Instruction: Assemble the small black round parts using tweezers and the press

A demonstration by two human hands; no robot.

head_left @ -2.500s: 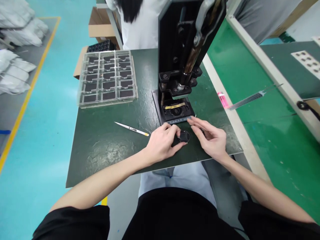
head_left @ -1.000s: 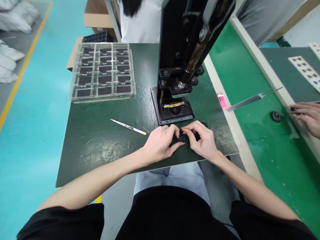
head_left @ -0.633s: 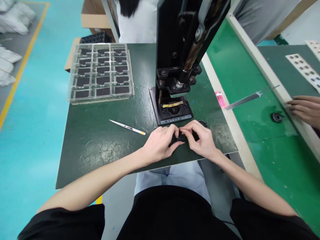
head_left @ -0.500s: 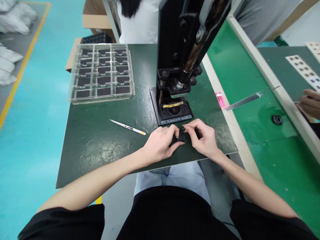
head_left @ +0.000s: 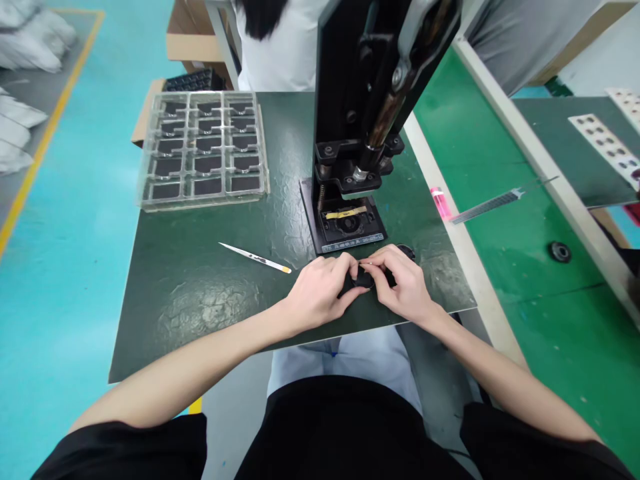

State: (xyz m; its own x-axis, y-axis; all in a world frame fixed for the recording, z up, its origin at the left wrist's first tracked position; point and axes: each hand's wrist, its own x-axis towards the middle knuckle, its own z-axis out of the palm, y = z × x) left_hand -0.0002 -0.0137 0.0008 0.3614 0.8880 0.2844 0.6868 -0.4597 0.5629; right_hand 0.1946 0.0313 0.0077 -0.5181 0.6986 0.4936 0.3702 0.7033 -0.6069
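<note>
My left hand [head_left: 327, 285] is closed around a small black part [head_left: 362, 277] near the front edge of the dark green table. Close against it, my right hand [head_left: 400, 280] pinches at the part's upper right side with thumb and forefinger. Whatever lies between those fingertips is too small to make out. Another dark, rounded piece [head_left: 407, 252] shows just behind my right hand, mostly hidden by it. Tweezers with a white body and yellow end [head_left: 255, 257] lie on the table to the left of my hands.
A black hand press [head_left: 350, 220] stands just beyond my hands. Clear trays with dark rectangular pieces [head_left: 205, 153] sit at the back left. On the right, a green conveyor belt [head_left: 525, 267] carries a black ring [head_left: 559, 251]. A person in white [head_left: 280, 53] is behind the table.
My right hand has moved slightly left, closer to my left hand and the black part. The black ring on the belt and a co-worker's hand at the right have shifted; that hand is mostly out of view.
</note>
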